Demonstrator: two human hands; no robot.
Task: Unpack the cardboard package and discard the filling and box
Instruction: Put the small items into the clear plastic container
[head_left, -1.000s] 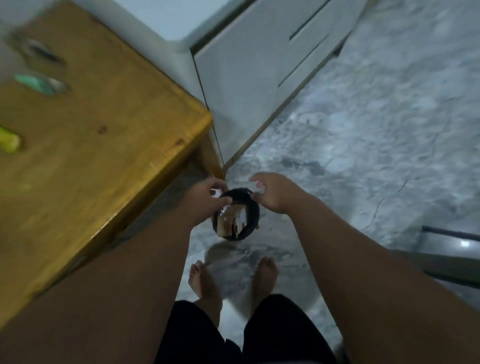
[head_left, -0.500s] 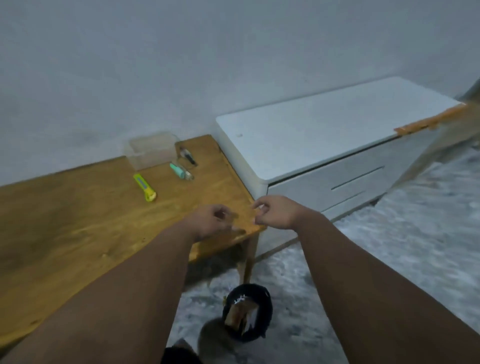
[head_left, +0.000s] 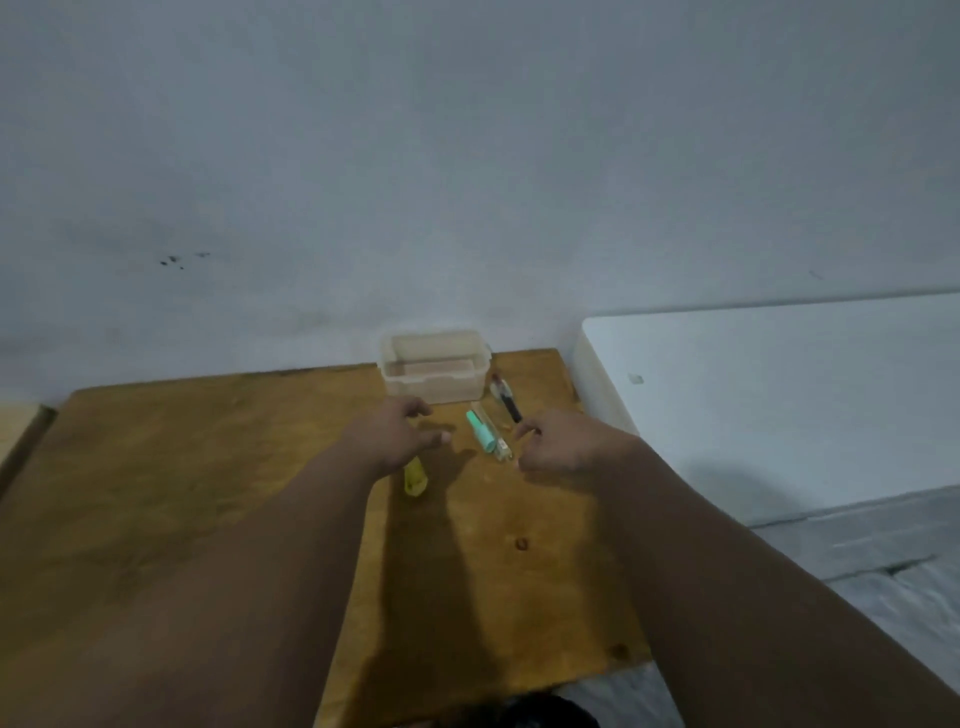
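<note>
Both hands hover empty over the wooden table (head_left: 208, 493): left hand (head_left: 395, 436) loosely spread above a yellow cutter (head_left: 414, 479), right hand (head_left: 561, 452) curled, beside a mint-green cutter (head_left: 480, 431). No cardboard package or legible writing shows.

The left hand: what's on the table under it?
A yellow cutter lies on the table under the left hand. Only its near end shows; the rest is covered by the hand and wrist, so its blade end cannot be seen.
</note>
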